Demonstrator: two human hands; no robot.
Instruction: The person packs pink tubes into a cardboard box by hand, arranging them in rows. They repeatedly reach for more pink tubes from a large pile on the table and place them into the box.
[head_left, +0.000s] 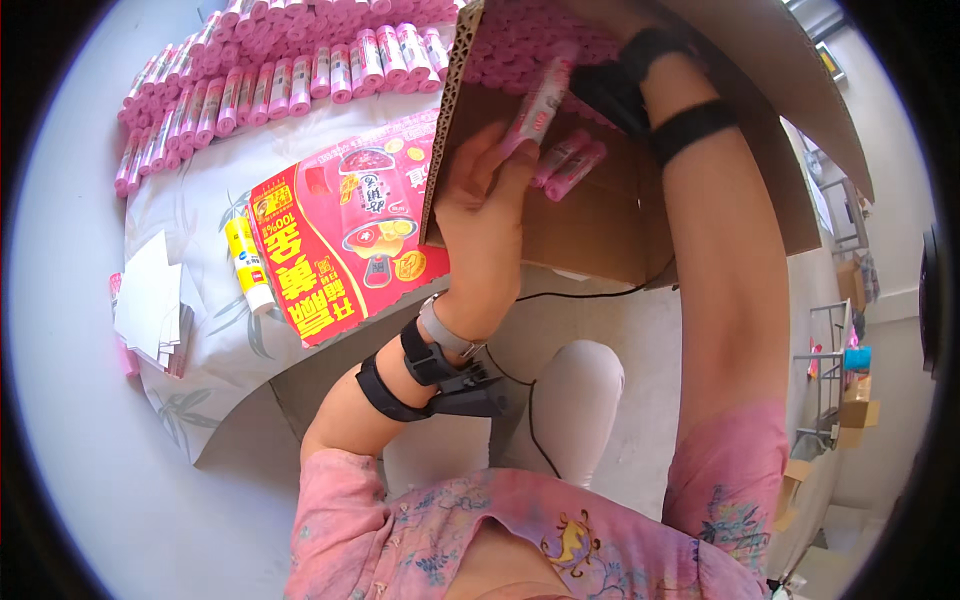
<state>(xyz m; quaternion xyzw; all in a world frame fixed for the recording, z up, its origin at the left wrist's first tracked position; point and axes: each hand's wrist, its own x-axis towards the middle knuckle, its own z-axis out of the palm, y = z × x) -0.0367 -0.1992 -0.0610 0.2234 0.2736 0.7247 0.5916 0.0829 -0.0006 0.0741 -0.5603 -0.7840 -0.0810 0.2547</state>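
Cloth-covered table at 9 o'clock w/ rows of pink tubes. Your left hand pinches a pink tube over the cardboard box, 12 o'clock; right hand reaches inside, grip unclear. Tube's prob. light, stiff, slick: hold mid-body.

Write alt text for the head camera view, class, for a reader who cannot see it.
A person's left hand holds a pink tube at the open side of a cardboard box, while the right hand reaches deeper among more pink tubes. Rows of pink tubes, a red printed sheet, a yellow-and-white glue stick and white cards lie on the table.
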